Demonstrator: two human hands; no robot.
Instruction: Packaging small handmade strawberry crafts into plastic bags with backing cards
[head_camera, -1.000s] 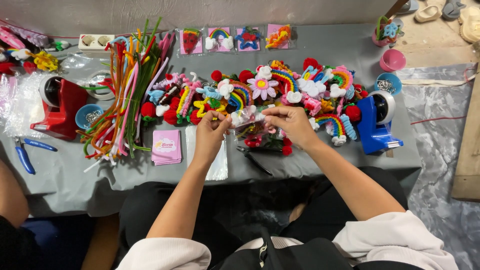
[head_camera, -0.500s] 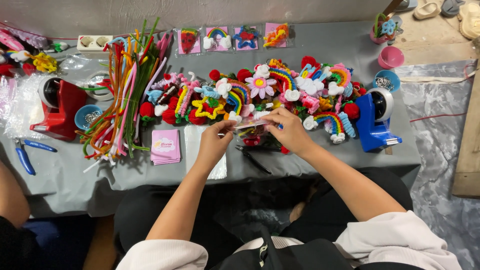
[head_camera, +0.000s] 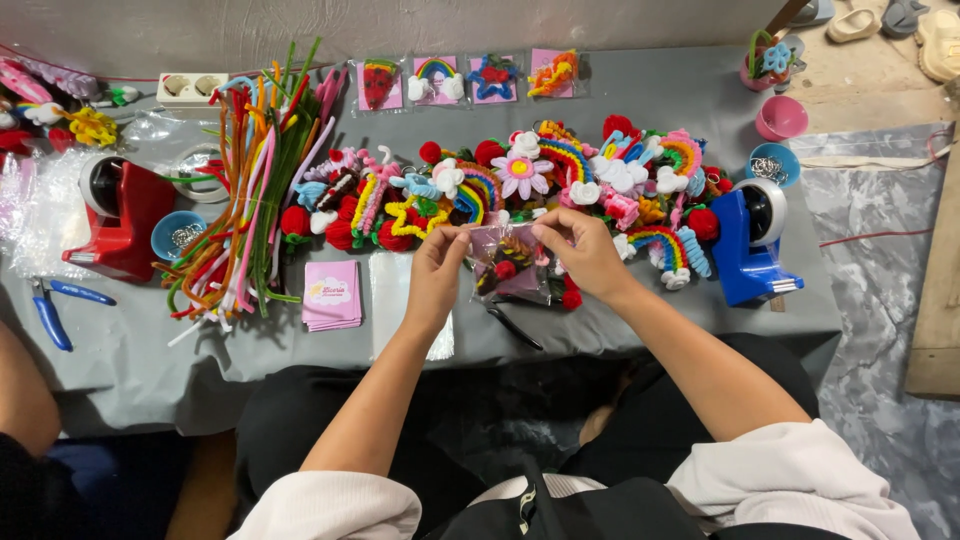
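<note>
i see my left hand (head_camera: 436, 268) and right hand (head_camera: 583, 248) pinching the top corners of a small clear bag (head_camera: 508, 265) of fuzzy crafts, fingers closed on it, stretched taut above the grey table (head_camera: 600, 330).

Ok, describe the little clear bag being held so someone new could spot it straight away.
Start at the grey table and find its front edge, below the heap of colourful pipe-cleaner crafts. There the left hand and right hand pinch the top corners of the clear bag. Unlike the loose crafts around it, its small piece sits inside shiny plastic.
</note>
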